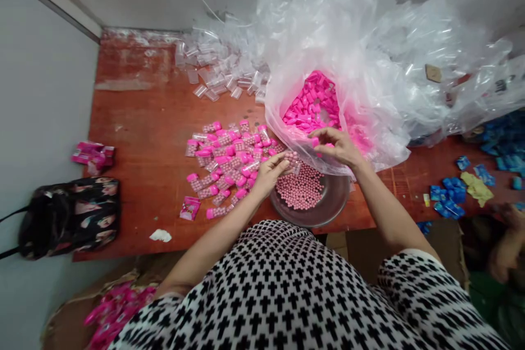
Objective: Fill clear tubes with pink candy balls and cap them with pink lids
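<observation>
Head view: on the table (135, 115), a bag (353, 60) is set near heaped vials (229, 163) and a bowl (338, 197) of beads (301, 188). By the left hand (270, 173), a vial (292, 161) is held above the bowl; by the right hand (339, 145), a cap (315, 142) is pinched at the bag's mouth.

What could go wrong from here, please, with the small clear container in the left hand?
The clear container in the left hand looks uncapped, so a tilt might spill its contents. The pink cap at the right hand's fingertips could slip and drop among the pink beads in the bowl. The plastic bag crowds the bowl's far side, so a snag might jostle it.
</observation>
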`<state>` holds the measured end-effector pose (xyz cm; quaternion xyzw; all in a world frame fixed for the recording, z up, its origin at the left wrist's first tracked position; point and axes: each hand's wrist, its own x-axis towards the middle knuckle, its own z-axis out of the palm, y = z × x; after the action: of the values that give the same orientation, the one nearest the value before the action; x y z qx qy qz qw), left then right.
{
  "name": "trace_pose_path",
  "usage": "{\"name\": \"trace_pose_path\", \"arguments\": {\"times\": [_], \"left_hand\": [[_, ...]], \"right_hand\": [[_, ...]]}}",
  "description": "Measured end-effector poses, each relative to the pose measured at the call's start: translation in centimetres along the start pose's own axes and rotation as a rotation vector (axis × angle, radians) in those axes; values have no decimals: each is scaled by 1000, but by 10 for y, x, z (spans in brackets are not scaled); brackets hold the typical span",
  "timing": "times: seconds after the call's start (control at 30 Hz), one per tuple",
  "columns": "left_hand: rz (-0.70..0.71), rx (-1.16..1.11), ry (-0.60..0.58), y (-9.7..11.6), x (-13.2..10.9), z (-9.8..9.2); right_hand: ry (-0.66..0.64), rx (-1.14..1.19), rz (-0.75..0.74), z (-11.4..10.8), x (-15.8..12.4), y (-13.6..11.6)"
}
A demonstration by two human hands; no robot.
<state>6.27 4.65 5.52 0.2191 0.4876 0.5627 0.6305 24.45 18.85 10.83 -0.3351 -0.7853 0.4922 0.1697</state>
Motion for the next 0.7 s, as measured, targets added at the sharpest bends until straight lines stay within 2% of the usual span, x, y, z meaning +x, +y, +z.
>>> {"name": "trace_pose_path", "arguments": {"times": [0.1,0.17,0.3,0.4,0.5,0.6,0.7], "left_hand": [[17,73,-33,1,-3,1],[62,129,-49,3,-6,0],[171,238,-33,4,-15,-4],[200,265,-38,2,-23,-5],[212,309,-73,1,-33,-3],[260,398,-84,2,-43,0],[336,490,-135,6,-51,3]], "right_hand": [[-188,-73,-133,16,-23,-39],[-209,-169,-185,23,-33,-49],[-107,-258,-146,30,-53,-50],[48,-120,-53,41,-67,-49],[201,-31,-24,57,-75,-51],[249,-106,-62,68,-80,-56],[267,-218,-123,70,-83,-63]]}}
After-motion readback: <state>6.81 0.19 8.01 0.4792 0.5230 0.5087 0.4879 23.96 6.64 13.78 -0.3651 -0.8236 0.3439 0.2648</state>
